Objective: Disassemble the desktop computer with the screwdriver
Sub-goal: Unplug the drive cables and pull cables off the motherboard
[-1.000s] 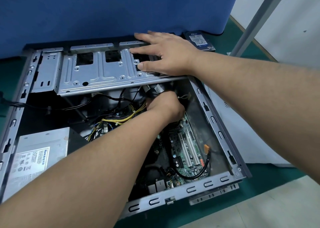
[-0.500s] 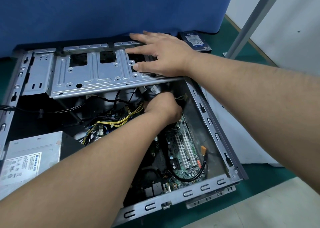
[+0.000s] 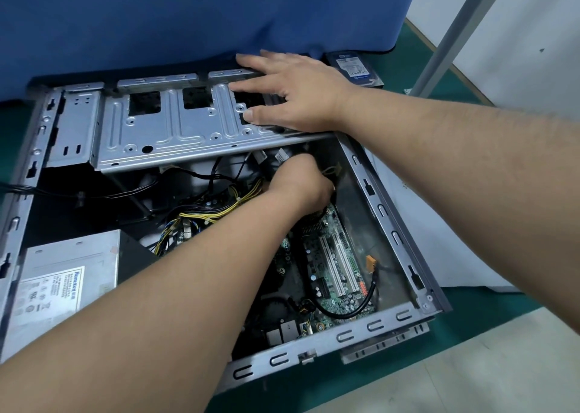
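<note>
The left hand (image 3: 299, 182), its grasp hidden, reaches beneath the grey steel drive cage (image 3: 175, 130); the flat right hand (image 3: 293, 94) presses directly above.

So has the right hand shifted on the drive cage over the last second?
No. The right hand lies flat on the same corner of the drive cage, thumb by the same screw hole; only the camera moved.

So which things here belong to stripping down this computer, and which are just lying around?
In the job:
open grey metal computer case
silver perforated drive bracket
green motherboard
left hand
right hand

Lying about:
black hard drive with white label
blue cloth backdrop
</note>
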A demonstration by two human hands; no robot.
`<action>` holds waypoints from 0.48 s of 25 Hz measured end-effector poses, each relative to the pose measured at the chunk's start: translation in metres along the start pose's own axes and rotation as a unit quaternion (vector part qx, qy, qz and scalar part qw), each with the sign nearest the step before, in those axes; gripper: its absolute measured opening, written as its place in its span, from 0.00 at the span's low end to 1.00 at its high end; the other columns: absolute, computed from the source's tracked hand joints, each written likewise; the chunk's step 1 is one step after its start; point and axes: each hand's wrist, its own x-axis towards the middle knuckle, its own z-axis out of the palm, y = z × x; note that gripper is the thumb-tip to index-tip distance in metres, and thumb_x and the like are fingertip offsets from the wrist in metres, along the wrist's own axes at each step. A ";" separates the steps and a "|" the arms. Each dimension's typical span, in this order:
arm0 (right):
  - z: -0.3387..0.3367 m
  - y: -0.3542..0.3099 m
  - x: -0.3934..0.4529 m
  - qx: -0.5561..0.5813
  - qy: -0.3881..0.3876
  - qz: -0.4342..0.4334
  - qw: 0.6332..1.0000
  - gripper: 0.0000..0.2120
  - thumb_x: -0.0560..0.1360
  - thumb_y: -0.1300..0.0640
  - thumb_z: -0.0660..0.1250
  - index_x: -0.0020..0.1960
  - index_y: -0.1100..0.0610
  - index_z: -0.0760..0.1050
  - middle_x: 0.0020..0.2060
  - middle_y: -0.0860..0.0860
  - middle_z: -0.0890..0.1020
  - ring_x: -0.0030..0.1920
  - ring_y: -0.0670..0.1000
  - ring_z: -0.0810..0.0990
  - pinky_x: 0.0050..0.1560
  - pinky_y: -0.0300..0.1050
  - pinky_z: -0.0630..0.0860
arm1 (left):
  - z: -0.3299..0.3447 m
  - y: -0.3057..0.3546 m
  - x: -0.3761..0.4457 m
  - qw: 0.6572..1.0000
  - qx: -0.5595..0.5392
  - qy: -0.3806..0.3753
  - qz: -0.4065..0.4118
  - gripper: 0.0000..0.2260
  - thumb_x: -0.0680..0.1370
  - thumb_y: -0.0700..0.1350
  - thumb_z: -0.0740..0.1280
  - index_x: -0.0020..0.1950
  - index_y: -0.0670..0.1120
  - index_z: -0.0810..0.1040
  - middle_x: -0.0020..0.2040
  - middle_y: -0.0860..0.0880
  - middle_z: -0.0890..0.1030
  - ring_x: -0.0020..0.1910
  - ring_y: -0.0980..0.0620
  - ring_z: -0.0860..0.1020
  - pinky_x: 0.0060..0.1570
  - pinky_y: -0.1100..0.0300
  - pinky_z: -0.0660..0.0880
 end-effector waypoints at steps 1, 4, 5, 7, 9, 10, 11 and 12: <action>0.000 0.000 0.000 -0.002 -0.001 0.000 1.000 0.28 0.79 0.29 0.55 0.78 0.34 0.63 0.82 0.40 0.54 0.82 0.49 0.51 0.79 0.52 0.50 | 0.000 0.000 -0.001 1.000 0.011 -0.007 0.009 0.11 0.79 0.46 0.72 0.54 0.40 0.82 0.52 0.42 0.83 0.55 0.40 0.81 0.47 0.56 0.74; 0.001 0.000 0.000 0.000 -0.002 0.004 1.000 0.28 0.79 0.29 0.55 0.77 0.33 0.63 0.82 0.40 0.54 0.82 0.49 0.51 0.79 0.52 0.50 | -0.003 -0.004 -0.002 0.998 0.049 -0.028 0.014 0.13 0.77 0.49 0.75 0.57 0.42 0.84 0.53 0.43 0.84 0.55 0.42 0.82 0.52 0.56 0.76; 0.001 0.000 0.001 0.002 -0.002 0.004 1.000 0.29 0.78 0.29 0.54 0.77 0.33 0.63 0.82 0.40 0.54 0.82 0.49 0.51 0.79 0.53 0.50 | -0.006 -0.009 -0.003 0.997 0.066 -0.033 0.017 0.13 0.77 0.48 0.74 0.58 0.43 0.84 0.55 0.44 0.84 0.56 0.42 0.82 0.55 0.56 0.77; 0.001 0.000 0.002 0.003 -0.002 0.003 1.000 0.29 0.78 0.28 0.54 0.77 0.33 0.63 0.82 0.40 0.54 0.82 0.49 0.51 0.80 0.54 0.50 | -0.015 -0.017 -0.007 0.996 0.085 -0.020 0.025 0.11 0.79 0.43 0.70 0.60 0.45 0.84 0.57 0.44 0.85 0.57 0.43 0.82 0.59 0.53 0.78; 0.001 0.001 0.002 0.002 -0.002 0.002 1.000 0.29 0.78 0.28 0.54 0.77 0.34 0.63 0.82 0.40 0.54 0.82 0.50 0.51 0.80 0.55 0.51 | -0.024 -0.025 -0.009 0.997 0.064 0.028 0.017 0.13 0.79 0.39 0.66 0.60 0.46 0.85 0.57 0.44 0.85 0.58 0.42 0.81 0.59 0.52 0.78; 0.001 0.001 0.002 0.002 -0.002 0.002 1.000 0.29 0.78 0.29 0.54 0.78 0.34 0.63 0.82 0.40 0.54 0.82 0.50 0.51 0.80 0.55 0.51 | -0.025 -0.028 -0.009 0.998 0.047 0.050 0.011 0.13 0.79 0.38 0.66 0.60 0.46 0.85 0.58 0.44 0.84 0.59 0.42 0.80 0.59 0.52 0.78; 0.001 0.001 0.001 0.004 -0.002 0.003 1.000 0.29 0.78 0.29 0.55 0.78 0.34 0.63 0.82 0.40 0.54 0.82 0.50 0.51 0.80 0.54 0.50 | -0.025 -0.030 -0.010 0.997 0.030 0.066 0.010 0.13 0.79 0.38 0.66 0.61 0.46 0.84 0.58 0.44 0.84 0.60 0.42 0.80 0.58 0.53 0.78; 0.001 0.001 0.001 0.008 -0.002 0.003 1.000 0.29 0.79 0.29 0.55 0.78 0.35 0.63 0.82 0.40 0.54 0.82 0.49 0.51 0.80 0.54 0.50 | -0.023 -0.029 -0.010 0.997 0.015 0.072 0.016 0.14 0.79 0.38 0.66 0.62 0.46 0.84 0.59 0.43 0.84 0.60 0.41 0.80 0.57 0.55 0.78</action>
